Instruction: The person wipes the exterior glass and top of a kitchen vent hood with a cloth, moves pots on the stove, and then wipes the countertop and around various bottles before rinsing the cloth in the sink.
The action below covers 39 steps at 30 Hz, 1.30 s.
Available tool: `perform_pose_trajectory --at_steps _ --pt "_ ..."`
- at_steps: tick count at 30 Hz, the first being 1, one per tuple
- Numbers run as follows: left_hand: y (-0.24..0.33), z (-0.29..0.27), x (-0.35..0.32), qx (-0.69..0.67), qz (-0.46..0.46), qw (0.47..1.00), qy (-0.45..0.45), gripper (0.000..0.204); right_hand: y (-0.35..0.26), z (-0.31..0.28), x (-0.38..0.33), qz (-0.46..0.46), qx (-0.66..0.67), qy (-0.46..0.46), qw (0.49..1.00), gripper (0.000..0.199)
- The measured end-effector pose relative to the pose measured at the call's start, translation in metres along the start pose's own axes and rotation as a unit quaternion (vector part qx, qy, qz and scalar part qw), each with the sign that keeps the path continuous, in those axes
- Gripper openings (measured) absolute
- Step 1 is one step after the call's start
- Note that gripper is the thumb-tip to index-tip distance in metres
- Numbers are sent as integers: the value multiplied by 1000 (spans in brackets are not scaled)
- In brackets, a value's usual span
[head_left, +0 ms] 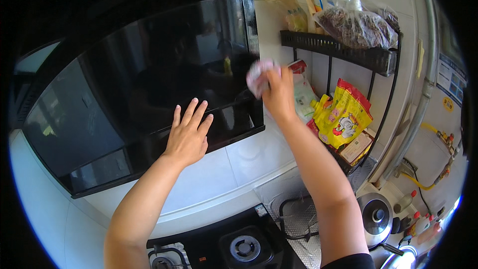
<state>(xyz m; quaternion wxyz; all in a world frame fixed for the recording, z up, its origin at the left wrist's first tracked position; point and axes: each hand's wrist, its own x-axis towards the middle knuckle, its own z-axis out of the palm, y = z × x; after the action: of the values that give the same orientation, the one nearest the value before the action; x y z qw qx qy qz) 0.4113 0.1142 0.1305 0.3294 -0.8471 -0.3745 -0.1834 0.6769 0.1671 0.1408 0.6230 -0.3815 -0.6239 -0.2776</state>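
A glossy black range hood [164,69] fills the upper left of the head view, its glass front reflecting the room. My left hand [187,137] lies against its lower part, fingers spread, holding nothing. At the hood's right edge, my right hand [280,94] is closed around a crumpled pinkish-white cloth [258,77]. The cloth is pressed on or very near the glass edge and looks slightly blurred. Part of it is hidden behind my fingers.
A black wall rack [338,45] at right carries bagged dried food [356,22] and a yellow seasoning pouch [343,117]. Below are a black gas stove [224,236], foil sheeting [271,194] and a lidded pot [376,216]. A grey pipe [420,104] runs down the far right.
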Motion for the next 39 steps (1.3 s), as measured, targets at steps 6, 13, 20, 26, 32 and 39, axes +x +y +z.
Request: perform_pose_trajectory --at_steps 6,13,20,26,32,39 --pt "7 -6 1 -17 9 1000 -22 51 -1 30 -12 104 -13 54 993 42" --pt "12 24 -42 -36 -18 997 -64 56 18 18 -140 208 54 -79 973 43" --pt "20 40 -76 -61 -126 980 -139 67 -4 96 -187 502 227 185 814 51" --pt "19 40 -101 -58 -141 971 -182 70 -127 114 -193 646 672 214 291 36" --pt "-2 27 -138 -47 -163 962 -214 65 -32 75 -155 614 630 304 365 24" --pt "1 32 -143 -37 -190 959 -207 65 -65 121 -178 578 514 295 561 51"
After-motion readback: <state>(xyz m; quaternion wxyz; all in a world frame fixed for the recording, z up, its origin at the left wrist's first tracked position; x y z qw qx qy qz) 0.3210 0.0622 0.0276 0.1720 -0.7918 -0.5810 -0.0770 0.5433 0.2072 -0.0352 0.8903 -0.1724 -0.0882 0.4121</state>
